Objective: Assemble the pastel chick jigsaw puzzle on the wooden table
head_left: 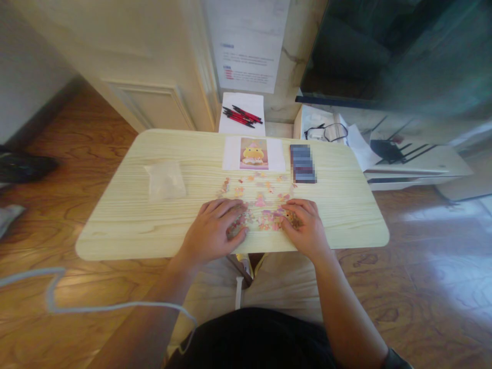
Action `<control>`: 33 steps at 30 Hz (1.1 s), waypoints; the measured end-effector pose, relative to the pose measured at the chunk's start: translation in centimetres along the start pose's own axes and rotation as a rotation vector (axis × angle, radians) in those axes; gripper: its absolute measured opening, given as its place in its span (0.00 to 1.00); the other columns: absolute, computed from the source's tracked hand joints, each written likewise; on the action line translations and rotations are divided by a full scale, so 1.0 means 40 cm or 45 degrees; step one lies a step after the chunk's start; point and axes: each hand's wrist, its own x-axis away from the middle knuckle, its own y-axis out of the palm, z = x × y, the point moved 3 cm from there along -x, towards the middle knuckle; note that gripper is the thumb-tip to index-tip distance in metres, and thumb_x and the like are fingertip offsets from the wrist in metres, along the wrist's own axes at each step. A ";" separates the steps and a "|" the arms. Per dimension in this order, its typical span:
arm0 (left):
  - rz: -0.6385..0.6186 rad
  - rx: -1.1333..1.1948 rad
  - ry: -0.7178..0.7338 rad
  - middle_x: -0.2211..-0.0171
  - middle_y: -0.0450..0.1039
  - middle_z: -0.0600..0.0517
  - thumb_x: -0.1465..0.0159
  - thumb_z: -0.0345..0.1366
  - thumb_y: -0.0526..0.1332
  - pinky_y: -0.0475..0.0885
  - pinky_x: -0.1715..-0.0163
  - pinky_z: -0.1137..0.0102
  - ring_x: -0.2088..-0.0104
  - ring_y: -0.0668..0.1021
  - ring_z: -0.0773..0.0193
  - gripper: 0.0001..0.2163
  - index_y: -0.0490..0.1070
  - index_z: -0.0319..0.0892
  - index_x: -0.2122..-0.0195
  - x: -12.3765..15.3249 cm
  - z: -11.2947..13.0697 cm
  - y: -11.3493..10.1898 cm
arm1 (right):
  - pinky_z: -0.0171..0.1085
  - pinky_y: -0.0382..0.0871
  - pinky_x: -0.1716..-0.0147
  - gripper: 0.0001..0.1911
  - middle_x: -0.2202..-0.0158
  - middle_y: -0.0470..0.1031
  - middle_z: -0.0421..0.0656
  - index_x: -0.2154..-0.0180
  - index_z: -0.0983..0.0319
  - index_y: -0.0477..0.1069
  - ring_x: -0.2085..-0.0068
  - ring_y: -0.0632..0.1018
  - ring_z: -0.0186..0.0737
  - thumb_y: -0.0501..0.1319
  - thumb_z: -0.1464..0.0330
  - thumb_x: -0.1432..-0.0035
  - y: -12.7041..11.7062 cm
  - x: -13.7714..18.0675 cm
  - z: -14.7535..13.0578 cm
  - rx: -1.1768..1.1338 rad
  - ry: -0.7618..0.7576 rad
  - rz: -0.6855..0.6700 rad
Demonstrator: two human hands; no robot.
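Small jigsaw puzzle pieces (260,201) in pink, yellow and tan lie scattered on the pale wooden table (126,220). My left hand (217,225) rests at the left side of the pieces, thumb and fingers apart and curved around some of them. Opposite it, my right hand (305,223) curves over pieces at the right side, with a gap between thumb and forefinger. Both hands partly hide the pieces under them. Beyond the pieces lies a printed picture (254,154) of a yellow cartoon figure in a pink hat.
A clear plastic bag (166,181) lies on the table's left part. A phone-like dark object (303,163), its face pixelated, lies at the right. Behind the table are red and black pens (242,117) on white paper, a white box (323,124) and a black router (388,150).
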 end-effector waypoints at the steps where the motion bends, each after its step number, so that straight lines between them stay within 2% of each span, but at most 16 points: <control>1: 0.000 0.000 0.000 0.37 0.74 0.48 0.33 0.43 0.63 0.66 0.37 0.49 0.38 0.74 0.47 0.22 0.73 0.52 0.38 0.000 0.000 0.000 | 0.56 0.73 0.43 0.13 0.49 0.79 0.46 0.50 0.52 0.80 0.44 0.76 0.53 0.68 0.66 0.37 0.000 0.000 0.001 -0.004 0.002 0.011; 7: 0.004 0.006 0.003 0.39 0.75 0.49 0.34 0.43 0.63 0.67 0.38 0.49 0.39 0.75 0.47 0.21 0.74 0.52 0.39 0.000 0.002 0.000 | 0.56 0.73 0.44 0.13 0.51 0.79 0.46 0.52 0.53 0.79 0.46 0.77 0.52 0.66 0.69 0.38 0.000 0.002 0.011 -0.035 0.009 0.064; 16: 0.005 0.013 -0.002 0.40 0.75 0.48 0.33 0.43 0.63 0.67 0.38 0.51 0.40 0.75 0.49 0.18 0.76 0.51 0.43 0.000 0.012 -0.011 | 0.56 0.73 0.45 0.12 0.52 0.80 0.46 0.53 0.53 0.80 0.47 0.77 0.52 0.67 0.69 0.38 0.000 0.000 0.012 -0.023 0.006 0.042; 25: 0.001 -0.002 0.021 0.41 0.76 0.47 0.33 0.43 0.63 0.68 0.39 0.51 0.41 0.76 0.50 0.19 0.75 0.49 0.42 -0.001 0.008 -0.009 | 0.54 0.73 0.45 0.11 0.52 0.80 0.45 0.53 0.55 0.80 0.47 0.77 0.51 0.67 0.69 0.38 0.003 0.000 0.012 -0.019 0.004 0.042; 33: 0.034 0.000 0.043 0.41 0.76 0.48 0.35 0.42 0.64 0.69 0.40 0.50 0.42 0.76 0.49 0.18 0.76 0.50 0.43 0.000 0.004 -0.005 | 0.52 0.74 0.44 0.10 0.52 0.80 0.46 0.53 0.55 0.80 0.47 0.77 0.50 0.67 0.67 0.36 0.000 -0.004 0.002 -0.016 0.031 0.021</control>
